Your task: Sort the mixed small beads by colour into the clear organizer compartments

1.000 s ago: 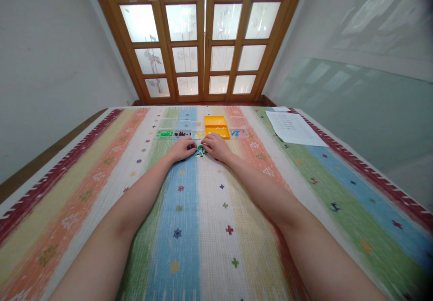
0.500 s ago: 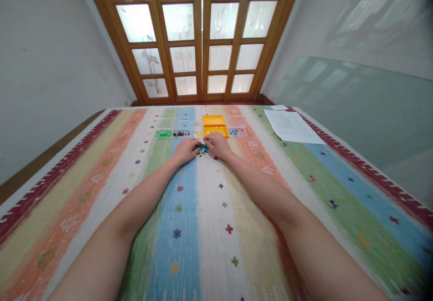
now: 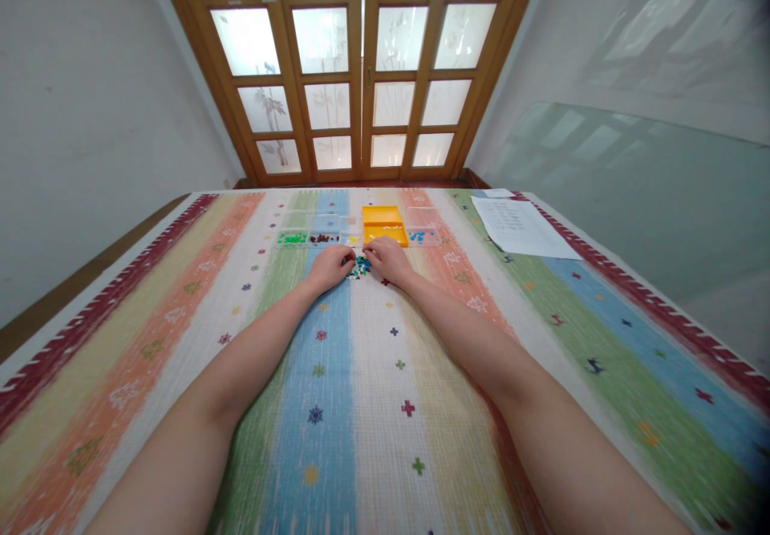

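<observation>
A small pile of mixed coloured pieces (image 3: 359, 267) lies on the striped tablecloth between my two hands. My left hand (image 3: 330, 267) rests at the pile's left side, fingers curled in; what its fingertips hold, if anything, is too small to name. On the right side, my right hand (image 3: 387, 258) has its fingers bent and drawn together over the pile's edge, and any piece in them cannot be made out. Just beyond my hands stand an open orange box (image 3: 385, 214) with pale pieces, and clear boxes with green pieces (image 3: 293, 239), dark red pieces (image 3: 323, 239), yellow pieces (image 3: 354, 240) and blue pieces (image 3: 418, 237).
A printed white sheet (image 3: 523, 227) lies at the back right of the table, with a smaller white paper (image 3: 498, 193) behind it. The striped tablecloth (image 3: 385, 471) reaches towards me. Beyond the table is a wooden door with glass panes (image 3: 326, 39).
The fingers of my left hand have shifted slightly at the pile, and a little more of the pieces shows. The whole view has moved by a few pixels.
</observation>
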A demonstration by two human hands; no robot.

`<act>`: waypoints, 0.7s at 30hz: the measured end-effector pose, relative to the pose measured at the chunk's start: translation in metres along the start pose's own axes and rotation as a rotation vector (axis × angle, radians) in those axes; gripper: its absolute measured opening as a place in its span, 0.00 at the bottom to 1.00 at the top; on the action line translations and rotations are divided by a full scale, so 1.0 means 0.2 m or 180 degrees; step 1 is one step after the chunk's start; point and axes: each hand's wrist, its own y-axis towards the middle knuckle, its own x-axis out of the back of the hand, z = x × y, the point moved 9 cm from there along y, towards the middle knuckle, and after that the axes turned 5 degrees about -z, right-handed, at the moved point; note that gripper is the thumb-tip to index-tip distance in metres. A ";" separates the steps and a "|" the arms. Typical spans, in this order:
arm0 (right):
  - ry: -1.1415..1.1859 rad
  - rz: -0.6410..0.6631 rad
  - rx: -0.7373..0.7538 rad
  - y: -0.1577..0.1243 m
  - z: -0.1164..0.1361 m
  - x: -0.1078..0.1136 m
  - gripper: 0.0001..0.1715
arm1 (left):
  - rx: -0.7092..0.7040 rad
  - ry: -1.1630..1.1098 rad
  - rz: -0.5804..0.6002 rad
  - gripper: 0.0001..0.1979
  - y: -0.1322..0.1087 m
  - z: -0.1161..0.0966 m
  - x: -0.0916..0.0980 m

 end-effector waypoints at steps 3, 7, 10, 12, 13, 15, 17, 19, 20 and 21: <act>-0.0024 0.0006 0.0017 0.00 0.00 0.00 0.11 | 0.0054 -0.0017 -0.0006 0.06 0.00 0.01 0.01; -0.0026 0.0001 0.0024 0.00 0.01 0.00 0.11 | 0.0175 -0.0077 -0.0113 0.06 0.00 0.02 0.03; -0.0025 0.0010 0.0029 0.00 0.01 0.00 0.11 | 0.0211 -0.0074 -0.0200 0.07 0.00 0.03 0.04; -0.0034 0.0027 0.0031 0.00 0.01 0.00 0.11 | 0.0221 -0.0079 -0.0214 0.08 0.00 0.04 0.04; -0.0037 0.0032 0.0032 0.00 0.01 0.00 0.11 | 0.0225 -0.0088 -0.0219 0.09 0.00 0.04 0.04; -0.0041 0.0035 0.0042 0.00 0.01 0.00 0.11 | 0.0242 -0.0107 -0.0227 0.11 0.00 0.06 0.04; -0.0044 0.0030 0.0050 0.00 0.01 0.00 0.11 | 0.0246 -0.0120 -0.0228 0.12 0.00 0.07 0.04; -0.0052 0.0033 0.0043 0.00 0.01 0.00 0.11 | 0.0222 -0.0145 -0.0218 0.11 0.00 0.07 0.03; -0.0058 0.0039 0.0035 0.00 0.01 0.00 0.11 | 0.0203 -0.0164 -0.0218 0.11 0.00 0.07 0.03; -0.0063 0.0047 0.0027 0.00 0.01 0.00 0.12 | 0.0184 -0.0185 -0.0222 0.11 0.00 0.07 0.03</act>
